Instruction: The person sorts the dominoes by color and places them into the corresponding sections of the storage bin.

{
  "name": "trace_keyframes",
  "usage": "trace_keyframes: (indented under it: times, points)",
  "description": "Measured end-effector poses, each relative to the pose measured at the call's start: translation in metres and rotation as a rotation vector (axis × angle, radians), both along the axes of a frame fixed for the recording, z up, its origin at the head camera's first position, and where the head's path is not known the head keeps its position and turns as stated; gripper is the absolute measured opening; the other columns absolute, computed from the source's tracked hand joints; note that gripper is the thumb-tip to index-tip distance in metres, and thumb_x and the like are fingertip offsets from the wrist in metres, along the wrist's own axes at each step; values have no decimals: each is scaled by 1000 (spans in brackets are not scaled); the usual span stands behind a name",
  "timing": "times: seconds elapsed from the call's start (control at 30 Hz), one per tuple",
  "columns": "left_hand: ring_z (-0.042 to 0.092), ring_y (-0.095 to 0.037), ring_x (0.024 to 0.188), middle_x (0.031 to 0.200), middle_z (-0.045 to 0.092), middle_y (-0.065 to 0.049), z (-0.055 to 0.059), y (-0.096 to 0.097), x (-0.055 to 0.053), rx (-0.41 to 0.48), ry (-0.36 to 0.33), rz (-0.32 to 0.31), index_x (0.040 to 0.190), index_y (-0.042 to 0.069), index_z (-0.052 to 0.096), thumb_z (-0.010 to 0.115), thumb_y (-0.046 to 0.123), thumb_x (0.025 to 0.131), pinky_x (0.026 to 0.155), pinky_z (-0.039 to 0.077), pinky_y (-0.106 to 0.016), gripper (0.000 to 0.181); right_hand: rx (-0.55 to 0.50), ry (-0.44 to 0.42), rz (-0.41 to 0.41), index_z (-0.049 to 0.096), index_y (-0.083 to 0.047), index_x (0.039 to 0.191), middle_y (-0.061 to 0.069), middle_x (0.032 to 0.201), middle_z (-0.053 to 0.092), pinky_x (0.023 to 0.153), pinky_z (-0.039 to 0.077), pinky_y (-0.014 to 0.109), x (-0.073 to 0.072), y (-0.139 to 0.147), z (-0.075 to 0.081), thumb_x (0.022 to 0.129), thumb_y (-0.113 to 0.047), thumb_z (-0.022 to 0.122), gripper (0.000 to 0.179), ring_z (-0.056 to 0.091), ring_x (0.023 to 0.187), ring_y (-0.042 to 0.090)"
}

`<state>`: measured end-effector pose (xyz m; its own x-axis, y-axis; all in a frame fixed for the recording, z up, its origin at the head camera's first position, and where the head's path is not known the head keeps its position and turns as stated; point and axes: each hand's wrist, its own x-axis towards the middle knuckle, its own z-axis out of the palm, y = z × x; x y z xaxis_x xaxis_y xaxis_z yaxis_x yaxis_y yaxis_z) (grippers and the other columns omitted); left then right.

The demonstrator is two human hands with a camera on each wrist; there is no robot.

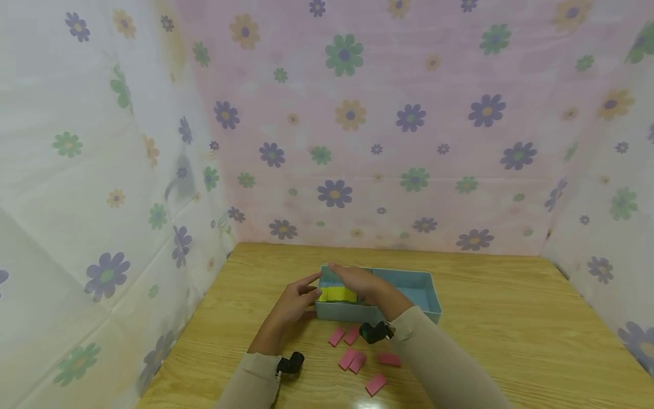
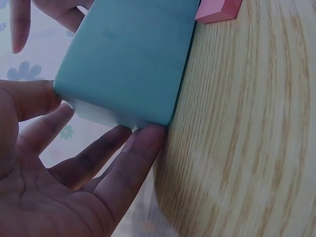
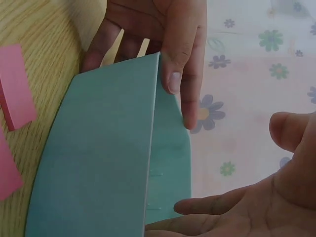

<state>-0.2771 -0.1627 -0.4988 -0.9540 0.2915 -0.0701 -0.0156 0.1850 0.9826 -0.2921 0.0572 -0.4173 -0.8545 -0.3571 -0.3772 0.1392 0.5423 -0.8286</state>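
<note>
A light-blue divided box (image 1: 339, 311) stands on the wooden table, with several yellow blocks (image 1: 336, 294) in its left compartment. My left hand (image 1: 290, 302) is at the box's left end. Its spread fingertips (image 2: 148, 136) touch the end wall and its thumb reaches the rim at the near corner. Over the left compartment, my right hand (image 1: 360, 282) extends its fingers above and beside the yellow blocks, the thumb apart from them. In the right wrist view its fingers (image 3: 212, 202) reach past the box's near wall, which hides their tips.
Several flat pink blocks (image 1: 376, 384) lie scattered on the table (image 1: 490, 341) in front of the box, some side by side. The box's right compartment (image 1: 416, 295) is partly behind my right forearm. Flower-patterned cloth (image 1: 378, 170) hangs behind and at both sides.
</note>
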Motion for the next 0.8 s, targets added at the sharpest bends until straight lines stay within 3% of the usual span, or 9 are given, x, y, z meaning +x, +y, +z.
trace_keyframes:
  times: [0.13, 0.23, 0.37, 0.47, 0.8]
  points:
    - [56, -45, 133, 150, 51, -26, 2, 1, 1, 4, 0, 10, 160, 24, 43, 57, 23, 108, 92, 60, -53, 54, -68, 21, -2, 33, -10, 163, 21, 171, 16, 109, 31, 79, -1, 1, -3, 98, -77, 42, 94, 25, 151, 56]
    - [56, -46, 133, 150, 50, -27, 3, 1, 2, 5, 5, 13, 160, 25, 43, 57, 23, 108, 91, 60, -53, 53, -91, 62, -22, 32, -6, 162, 21, 170, 20, 109, 35, 76, 0, 3, -4, 101, -72, 42, 91, 30, 148, 56]
    - [57, -45, 132, 149, 52, -26, 4, 1, 2, -1, 7, 18, 159, 25, 43, 57, 24, 108, 91, 60, -53, 53, -14, 112, -23, 34, -2, 161, 22, 168, 27, 106, 41, 74, 2, 6, -4, 99, -76, 41, 97, 37, 146, 53]
    - [58, -45, 131, 148, 53, -26, 4, 1, 2, -8, 10, 20, 159, 24, 43, 57, 23, 108, 90, 60, -53, 53, 19, 113, -1, 33, 0, 160, 22, 169, 24, 105, 42, 72, 4, 8, -3, 97, -78, 42, 101, 36, 147, 51]
    - [58, -45, 131, 148, 53, -26, 3, 2, 2, -15, 13, 13, 159, 24, 43, 57, 23, 108, 90, 61, -53, 53, 46, 139, -9, 35, -1, 160, 24, 166, 32, 108, 39, 72, 5, 10, -10, 94, -83, 40, 105, 40, 145, 52]
